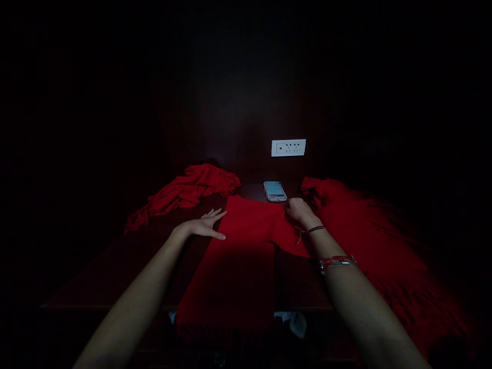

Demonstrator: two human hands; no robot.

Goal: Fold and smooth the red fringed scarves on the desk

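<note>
A red scarf (242,266) lies flat down the middle of the dark table, its fringed end hanging over the front edge. At its left border my left hand (207,224) rests with fingers spread, thumb and fingertips touching the cloth. My right hand (300,210) is closed at the scarf's upper right corner, pinching a part of it that is pulled out to the right. The fingertips of that hand are hidden from view. Bracelets circle my right wrist and forearm.
Behind the scarf lies a phone (275,191) with a lit screen. A crumpled red fringed scarf (184,190) sits at the back left, and another red fringed cloth (357,225) spreads over the right side. A white socket panel (288,148) is on the dark wall. Surroundings are very dim.
</note>
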